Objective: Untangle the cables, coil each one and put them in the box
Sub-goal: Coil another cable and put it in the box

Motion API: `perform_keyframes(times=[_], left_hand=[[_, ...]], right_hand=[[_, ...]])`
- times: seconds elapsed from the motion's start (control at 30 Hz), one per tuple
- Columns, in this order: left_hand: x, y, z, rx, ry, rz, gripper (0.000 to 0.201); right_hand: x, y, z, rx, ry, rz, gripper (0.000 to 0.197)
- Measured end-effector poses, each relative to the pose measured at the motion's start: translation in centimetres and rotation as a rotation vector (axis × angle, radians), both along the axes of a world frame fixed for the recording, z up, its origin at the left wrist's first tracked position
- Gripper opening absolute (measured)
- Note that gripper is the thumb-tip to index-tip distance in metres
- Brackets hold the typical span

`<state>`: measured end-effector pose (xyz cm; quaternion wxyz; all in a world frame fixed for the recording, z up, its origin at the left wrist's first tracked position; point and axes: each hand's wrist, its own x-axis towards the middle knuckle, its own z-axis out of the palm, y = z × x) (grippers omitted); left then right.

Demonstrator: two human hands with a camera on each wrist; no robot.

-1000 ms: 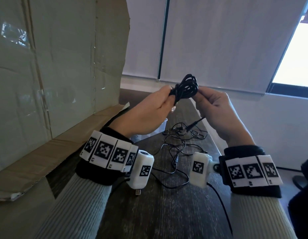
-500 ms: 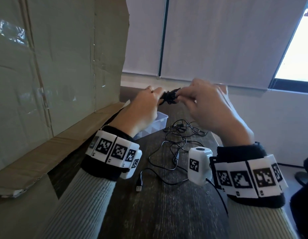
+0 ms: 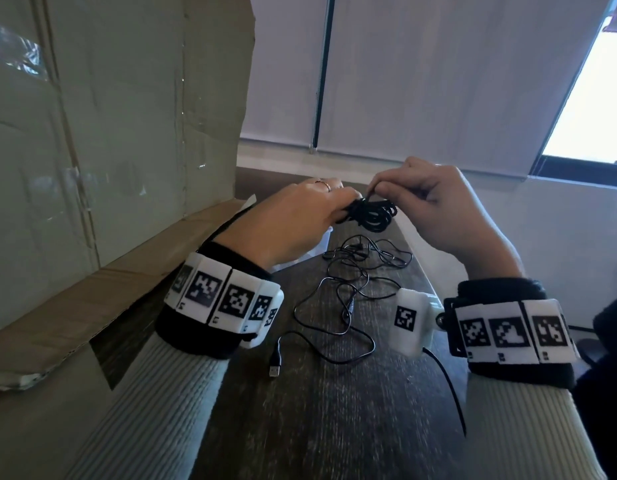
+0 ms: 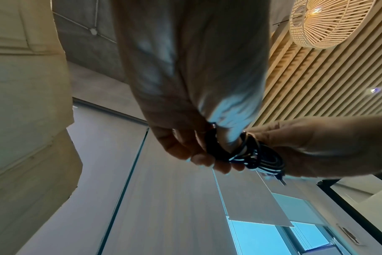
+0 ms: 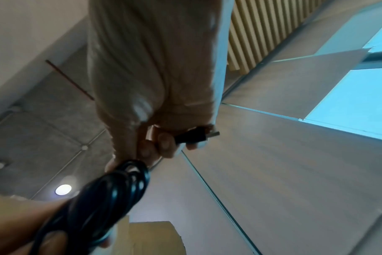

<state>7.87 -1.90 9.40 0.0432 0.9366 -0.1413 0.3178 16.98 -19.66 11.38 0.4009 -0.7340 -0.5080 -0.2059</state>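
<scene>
A coiled black cable hangs between both hands above the dark wooden table. My left hand grips one side of the coil, fingers curled round the strands. My right hand pinches the cable's end at the top of the coil; its plug sticks out of the curled fingers in the right wrist view, below the coil. A thin black cable lies tangled on the table under the hands, its USB plug nearest me. A clear plastic box is mostly hidden behind my left hand.
A large cardboard sheet leans along the table's left side, its lower flap lying on the tabletop. A wall with blinds closes the far end. The table's right edge drops off beside my right wrist.
Both hands lowered the coil from above the table and came together. The coil turned flatter, and my right hand now pinches the cable end at its top.
</scene>
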Motion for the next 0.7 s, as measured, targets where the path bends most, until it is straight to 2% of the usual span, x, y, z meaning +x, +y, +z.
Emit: perform_keyframes(times=[0.13, 0.27, 0.37, 0.47, 0.57, 0.7], left_hand=[[-1.0, -0.5, 0.9, -0.131, 0.113, -0.112, 0.026], [-2.1, -1.9, 1.5, -0.222, 0.219, -0.220, 0.014], [-2.2, -2.2, 1.6, -0.340, 0.204, -0.255, 0.016], [-1.3, -1.9, 1.1, -0.438, 0.062, -0.161, 0.020], [-0.2, -1.7, 0.2, -0.572, -0.168, -0.025, 0.017], [0.8, -1.3, -0.4, -0.518, -0.249, 0.180, 0.011]], right_hand=[[-0.1, -1.4, -0.4, 0.045, 0.229, 0.235, 0.022], [-0.7, -2.2, -0.7, 0.067, 0.403, 0.319, 0.028], [-0.8, -1.6, -0.6, 0.119, 0.483, 0.362, 0.039], [-0.9, -0.7, -0.6, 0.017, 0.422, 0.227, 0.033], [-1.0, 1.3, -0.7, -0.148, 0.235, 0.041, 0.024], [-1.5, 3.8, -1.3, -0.362, 0.028, -0.139, 0.017]])
